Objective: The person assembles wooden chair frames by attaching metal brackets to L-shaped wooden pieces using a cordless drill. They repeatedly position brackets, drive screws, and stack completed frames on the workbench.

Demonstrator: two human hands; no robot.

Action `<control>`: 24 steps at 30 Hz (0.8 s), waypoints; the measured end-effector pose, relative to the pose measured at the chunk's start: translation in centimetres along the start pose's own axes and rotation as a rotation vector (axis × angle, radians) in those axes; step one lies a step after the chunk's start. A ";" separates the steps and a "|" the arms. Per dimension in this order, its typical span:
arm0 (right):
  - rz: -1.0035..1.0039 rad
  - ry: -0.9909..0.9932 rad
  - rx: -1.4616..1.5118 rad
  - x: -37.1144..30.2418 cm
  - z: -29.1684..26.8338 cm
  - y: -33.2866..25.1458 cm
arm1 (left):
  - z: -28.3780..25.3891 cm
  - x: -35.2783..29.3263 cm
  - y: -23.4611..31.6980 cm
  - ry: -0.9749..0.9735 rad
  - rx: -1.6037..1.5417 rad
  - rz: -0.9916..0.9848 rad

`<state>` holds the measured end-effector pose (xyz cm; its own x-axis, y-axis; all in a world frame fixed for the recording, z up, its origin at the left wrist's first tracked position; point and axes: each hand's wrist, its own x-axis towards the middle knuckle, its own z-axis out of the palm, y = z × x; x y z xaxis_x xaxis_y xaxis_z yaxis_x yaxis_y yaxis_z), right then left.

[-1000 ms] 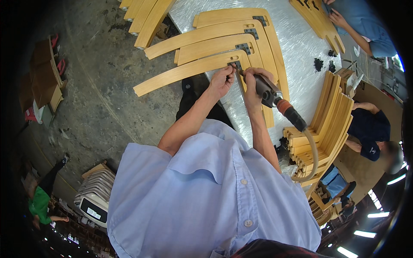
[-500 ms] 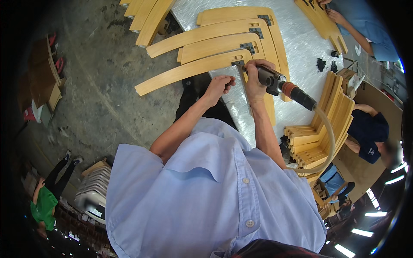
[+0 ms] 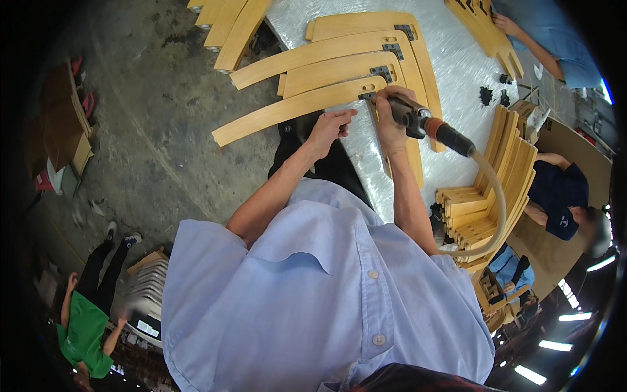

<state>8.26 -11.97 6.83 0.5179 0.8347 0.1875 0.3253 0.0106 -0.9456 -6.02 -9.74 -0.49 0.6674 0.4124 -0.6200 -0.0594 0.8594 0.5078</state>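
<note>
My right hand is wrapped round a pneumatic screwdriver with a dark body and an orange-brown collar. Its front end is close to the black metal bracket at the corner of the nearest curved wooden piece; my hand hides whether the tip touches. From the tool's rear runs a pale air hose. My left hand is held just below that wooden piece, fingers curled in and index finger pointing toward the bracket. What its fingers hold, if anything, is hidden. Several similar bracketed pieces lie overlapping behind.
The wooden pieces rest on a plastic-wrapped table. Stacked wooden frames stand at its right, near small black parts. A co-worker's hand is on another wooden piece at the far right. More wooden parts lie at upper left.
My left index finger has straightened a little. The screwdriver stays by the same bracket in my right hand. The person in green at lower left has moved to the right.
</note>
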 end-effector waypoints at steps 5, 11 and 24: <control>0.118 0.176 0.114 0.4 -0.8 -3.9 | -0.1 0.1 0.5 0.064 0.213 0.073; 0.017 0.232 0.206 -1.3 -3.4 -6.7 | 0.7 0.4 1.1 -0.018 0.071 0.028; -0.039 0.339 0.398 -3.0 -5.8 -7.0 | 3.2 3.4 2.0 -0.152 -0.367 -0.066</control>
<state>9.05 -17.76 14.41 0.7599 0.6050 0.2378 0.0576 0.3018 -0.9516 -1.47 -7.56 0.35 0.7793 0.3271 -0.5344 -0.2556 0.9447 0.2054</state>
